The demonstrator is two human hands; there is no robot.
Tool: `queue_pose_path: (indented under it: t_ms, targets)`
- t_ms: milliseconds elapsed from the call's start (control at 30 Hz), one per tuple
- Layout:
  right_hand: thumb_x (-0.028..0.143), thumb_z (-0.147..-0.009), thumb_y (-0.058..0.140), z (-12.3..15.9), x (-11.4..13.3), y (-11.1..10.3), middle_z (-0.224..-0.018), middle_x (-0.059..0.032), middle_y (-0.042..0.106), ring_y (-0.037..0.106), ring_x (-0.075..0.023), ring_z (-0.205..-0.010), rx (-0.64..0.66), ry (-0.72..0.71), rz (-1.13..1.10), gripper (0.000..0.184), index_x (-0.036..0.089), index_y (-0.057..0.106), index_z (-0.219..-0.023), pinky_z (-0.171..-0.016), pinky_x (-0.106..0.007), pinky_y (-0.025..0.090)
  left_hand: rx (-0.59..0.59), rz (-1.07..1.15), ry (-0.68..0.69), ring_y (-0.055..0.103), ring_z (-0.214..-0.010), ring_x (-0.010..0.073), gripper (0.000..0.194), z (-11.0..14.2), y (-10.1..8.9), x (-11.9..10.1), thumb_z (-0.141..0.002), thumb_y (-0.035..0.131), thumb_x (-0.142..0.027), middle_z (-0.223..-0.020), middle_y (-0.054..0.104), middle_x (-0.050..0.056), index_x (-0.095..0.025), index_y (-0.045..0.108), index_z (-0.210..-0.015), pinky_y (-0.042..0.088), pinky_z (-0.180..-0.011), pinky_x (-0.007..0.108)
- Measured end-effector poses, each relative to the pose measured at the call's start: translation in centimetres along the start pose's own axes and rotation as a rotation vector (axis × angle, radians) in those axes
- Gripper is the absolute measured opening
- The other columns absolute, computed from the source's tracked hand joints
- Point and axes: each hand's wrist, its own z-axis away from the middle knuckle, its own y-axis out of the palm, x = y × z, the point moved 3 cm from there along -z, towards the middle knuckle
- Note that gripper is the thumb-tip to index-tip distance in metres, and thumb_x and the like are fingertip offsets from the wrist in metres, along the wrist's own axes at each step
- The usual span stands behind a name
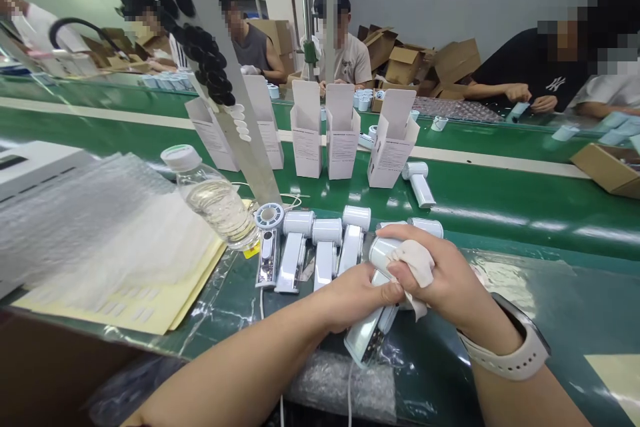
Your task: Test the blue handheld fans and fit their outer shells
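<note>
My left hand is closed around the handle of a light-blue, hair-dryer-shaped device, held tilted over the near bench. My right hand grips a crumpled white cloth and presses it to the device's round head; fingers reach over the top. The palms hide part of the handle. Just beyond my hands lies a row of similar devices, among them one with a ring-shaped vented head facing up and one with a plain barrel. Others sit partly hidden behind my right hand.
A clear bottle of liquid leans by a metal post. Bubble wrap and yellow sheets lie at left. Open white boxes and another device stand on the green conveyor. Co-workers sit across it.
</note>
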Motion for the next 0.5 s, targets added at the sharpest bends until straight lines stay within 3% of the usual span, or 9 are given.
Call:
queue_pose_path:
  t_ms: [100, 233, 400, 500]
  targets:
    - [0.044, -0.086, 0.060, 0.1, 0.4, 0.4, -0.103, -0.0075, 0.077, 0.071, -0.0255, -0.091, -0.098, -0.013, -0.009, 0.030, 0.021, 0.075, -0.099, -0.081, -0.035, 0.055, -0.008, -0.044, 0.066, 0.057, -0.118, 0.0372, 0.092, 0.0, 0.0, -0.6, -0.061, 0.062, -0.086, -0.120, 0.068, 0.015, -0.014, 0.066, -0.118, 0.041, -0.102, 0.047]
    - [0.045, -0.095, 0.045, -0.1, -0.6, 0.3, -0.091, -0.0085, 0.078, 0.072, -0.0246, -0.086, -0.224, 0.092, -0.054, 0.039, 0.020, 0.074, -0.087, -0.074, -0.034, 0.055, 0.002, 0.023, 0.060, 0.058, -0.114, 0.0351, 0.089, 0.0, 0.1, -0.5, -0.060, 0.066, -0.085, -0.116, 0.069, 0.013, -0.014, 0.067, -0.115, 0.040, -0.103, 0.045]
    - [0.046, -0.085, 0.058, -0.5, -4.1, -3.6, -0.072, -0.0049, 0.071, 0.069, -0.0222, -0.064, -0.594, 0.371, -0.136, 0.031, 0.019, 0.066, -0.100, -0.057, -0.032, 0.054, 0.067, 0.183, 0.055, 0.064, -0.091, 0.0254, 0.084, 0.2, 0.1, -0.3, -0.057, 0.070, -0.082, -0.098, 0.071, 0.011, -0.014, 0.068, -0.106, 0.047, -0.087, 0.037]
    - [0.044, -0.083, 0.054, -0.9, -6.4, -5.7, -0.062, 0.0000, 0.060, 0.054, -0.0160, -0.047, -0.678, 0.422, -0.059, 0.029, 0.019, 0.064, -0.093, -0.041, -0.026, 0.042, 0.059, 0.261, 0.028, 0.061, -0.072, 0.0184, 0.076, 0.4, -0.1, -0.1, -0.056, 0.069, -0.083, -0.079, 0.069, 0.008, -0.013, 0.069, -0.087, 0.048, -0.071, 0.030]
